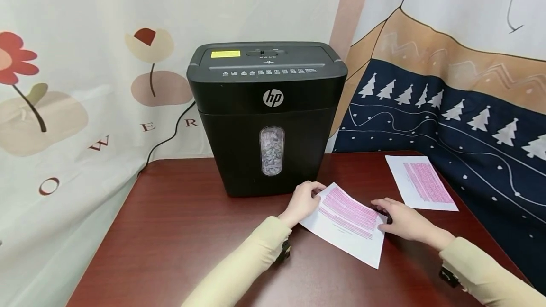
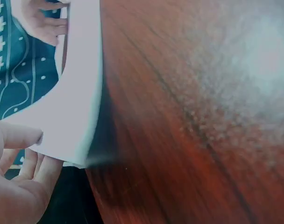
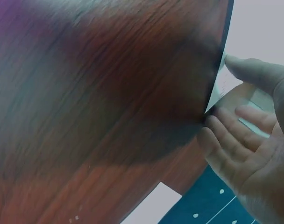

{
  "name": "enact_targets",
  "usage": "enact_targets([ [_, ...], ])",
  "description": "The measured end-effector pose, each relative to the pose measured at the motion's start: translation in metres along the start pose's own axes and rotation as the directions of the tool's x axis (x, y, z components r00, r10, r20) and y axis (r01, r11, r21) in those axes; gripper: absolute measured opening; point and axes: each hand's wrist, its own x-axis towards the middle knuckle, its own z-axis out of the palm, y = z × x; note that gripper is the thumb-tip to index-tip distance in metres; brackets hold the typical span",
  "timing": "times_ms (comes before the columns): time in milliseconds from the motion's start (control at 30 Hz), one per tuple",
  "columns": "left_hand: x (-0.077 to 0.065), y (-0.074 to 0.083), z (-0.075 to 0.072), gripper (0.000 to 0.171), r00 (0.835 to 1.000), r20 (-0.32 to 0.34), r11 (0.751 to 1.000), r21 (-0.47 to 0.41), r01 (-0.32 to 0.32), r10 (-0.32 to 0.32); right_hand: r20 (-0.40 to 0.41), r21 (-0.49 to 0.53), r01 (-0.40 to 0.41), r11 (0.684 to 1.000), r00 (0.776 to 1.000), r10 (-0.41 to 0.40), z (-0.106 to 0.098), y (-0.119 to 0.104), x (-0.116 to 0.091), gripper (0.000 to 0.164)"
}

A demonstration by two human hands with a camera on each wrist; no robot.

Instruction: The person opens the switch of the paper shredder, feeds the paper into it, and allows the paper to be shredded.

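Note:
Between my hands, a sheet of paper (image 1: 350,219) with pink printed lines slants over the table in front of the shredder. At its left edge my left hand (image 1: 304,201) pinches it; in the left wrist view the thumb lies on top and the fingers are under the bowed sheet (image 2: 81,93). My right hand (image 1: 403,221) holds the opposite edge. From the right wrist, its thumb (image 3: 254,72) meets the paper's edge and the other fingers curl below. Just behind the left hand stands a black HP paper shredder (image 1: 232,141), paper shreds showing through its window.
A second pink-printed sheet (image 1: 426,184) lies on the reddish-brown table (image 1: 179,231) near its right edge. A black cord (image 1: 164,141) runs from behind the shredder down past the table's back left corner. Printed curtains (image 1: 102,51) hang behind and to the right.

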Motion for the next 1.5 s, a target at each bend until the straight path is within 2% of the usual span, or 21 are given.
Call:
enact_targets([
  [133, -0.003, -0.003, -0.010, 0.027, 1.000, -0.022, 0.995, -0.100, 0.001, -0.003, -0.022, 0.156, -0.062, 0.986, 0.998, 0.066, -0.002, 0.004, 0.004, 0.059],
  [233, -0.006, -0.004, -0.020, 0.027, 0.999, -0.032, 0.986, -0.168, 0.014, -0.019, -0.006, 0.300, -0.137, 0.944, 0.989, 0.146, -0.006, 0.005, 0.007, 0.058],
  [367, -0.012, -0.005, -0.034, 0.027, 0.998, -0.051, 0.964, -0.265, 0.016, -0.030, 0.081, 0.471, -0.257, 0.844, 0.965, 0.249, -0.011, 0.004, 0.010, 0.062],
  [467, -0.016, -0.009, -0.041, 0.027, 0.997, -0.075, 0.942, -0.335, 0.006, -0.033, 0.164, 0.592, -0.315, 0.742, 0.948, 0.272, -0.012, 0.001, 0.010, 0.059],
  [533, -0.019, -0.011, -0.045, 0.027, 0.995, -0.090, 0.930, -0.368, 0.003, -0.039, 0.192, 0.658, -0.322, 0.680, 0.946, 0.261, -0.011, -0.002, 0.009, 0.053],
  [600, -0.022, -0.014, -0.048, 0.027, 0.993, -0.104, 0.918, -0.398, 0.005, -0.051, 0.196, 0.705, -0.308, 0.639, 0.950, 0.243, -0.010, -0.005, 0.009, 0.047],
  [667, -0.024, -0.016, -0.052, 0.027, 0.991, -0.118, 0.914, -0.406, 0.006, -0.059, 0.178, 0.728, -0.283, 0.624, 0.958, 0.226, -0.011, -0.009, 0.010, 0.043],
  [733, -0.026, -0.018, -0.056, 0.028, 0.990, -0.130, 0.917, -0.398, 0.001, -0.058, 0.152, 0.739, -0.259, 0.622, 0.963, 0.221, -0.012, -0.013, 0.011, 0.041],
  [1033, -0.037, -0.019, -0.077, 0.031, 0.988, -0.151, 0.950, -0.311, -0.019, -0.030, -0.041, 0.717, -0.143, 0.682, 0.968, 0.247, -0.019, -0.036, 0.019, 0.028],
  [1167, -0.042, -0.017, -0.089, 0.030, 0.981, -0.192, 0.954, -0.300, -0.026, -0.034, -0.118, 0.708, -0.101, 0.699, 0.959, 0.258, -0.026, -0.051, 0.023, 0.026],
  [1267, -0.046, -0.014, -0.098, 0.028, 0.975, -0.221, 0.949, -0.312, -0.042, -0.030, -0.165, 0.706, -0.075, 0.705, 0.950, 0.266, -0.031, -0.061, 0.024, 0.025],
  [1367, -0.051, -0.011, -0.107, 0.027, 0.971, -0.237, 0.943, -0.328, -0.052, -0.029, -0.223, 0.688, -0.037, 0.725, 0.939, 0.261, -0.035, -0.072, 0.026, 0.024],
  [1500, -0.056, -0.006, -0.118, 0.026, 0.964, -0.263, 0.937, -0.343, -0.063, -0.032, -0.319, 0.658, 0.024, 0.753, 0.914, 0.250, -0.041, -0.084, 0.029, 0.020],
])
